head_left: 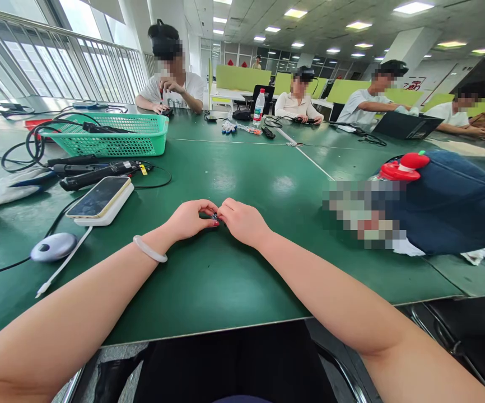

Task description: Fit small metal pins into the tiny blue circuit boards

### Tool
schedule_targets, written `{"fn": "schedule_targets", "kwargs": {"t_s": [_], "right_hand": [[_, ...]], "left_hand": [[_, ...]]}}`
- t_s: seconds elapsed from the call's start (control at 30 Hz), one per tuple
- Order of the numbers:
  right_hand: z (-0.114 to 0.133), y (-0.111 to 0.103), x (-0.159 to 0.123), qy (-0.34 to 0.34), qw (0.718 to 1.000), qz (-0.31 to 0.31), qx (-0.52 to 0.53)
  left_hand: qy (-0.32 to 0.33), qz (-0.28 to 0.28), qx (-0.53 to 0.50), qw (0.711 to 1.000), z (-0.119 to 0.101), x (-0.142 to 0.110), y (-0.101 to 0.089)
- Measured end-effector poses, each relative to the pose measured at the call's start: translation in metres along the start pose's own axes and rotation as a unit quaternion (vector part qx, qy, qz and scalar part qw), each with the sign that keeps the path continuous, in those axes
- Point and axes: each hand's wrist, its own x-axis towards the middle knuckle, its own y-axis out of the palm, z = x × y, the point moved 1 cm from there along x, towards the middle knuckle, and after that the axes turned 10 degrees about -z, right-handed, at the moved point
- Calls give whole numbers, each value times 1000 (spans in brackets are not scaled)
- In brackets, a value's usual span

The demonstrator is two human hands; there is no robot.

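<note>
A small dark object (214,216) with light specks, too small to name, sits between my two hands just above the green table (234,285). The curved fingers and thumb of my left hand (190,220) pinch it from the left; a pale bracelet (150,249) circles that wrist. My right hand (242,221) is closed, and its fingertips meet the object from the right side. The back of that hand hides most of its fingers.
At left lie a phone (99,197) on a white block, a grey oval device (53,247), cables and a green basket (125,137). A dark blue bag (465,207) rests at right; a bottle (259,107) stands farther off. Several people sit around the table.
</note>
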Motion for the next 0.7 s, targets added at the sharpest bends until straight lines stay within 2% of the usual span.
{"fn": "schedule_targets", "kwargs": {"t_s": [0.17, 0.3, 0.4, 0.5, 0.7], "right_hand": [[2, -5, 0, 50, 995, -12, 85], [-3, -7, 1, 128, 974, -13, 188], [-10, -9, 1, 161, 964, 1, 210], [-17, -11, 0, 164, 967, 30, 191], [-18, -11, -1, 127, 978, 76, 150]], "left_hand": [[-6, 0, -25, 1000, 1, 1, 0], [0, -8, -27, 1000, 2, 1, 0], [-8, -14, -24, 1000, 2, 1, 0], [-25, -26, -10, 999, 3, 1, 0], [-40, -35, 13, 998, 5, 2, -1]]}}
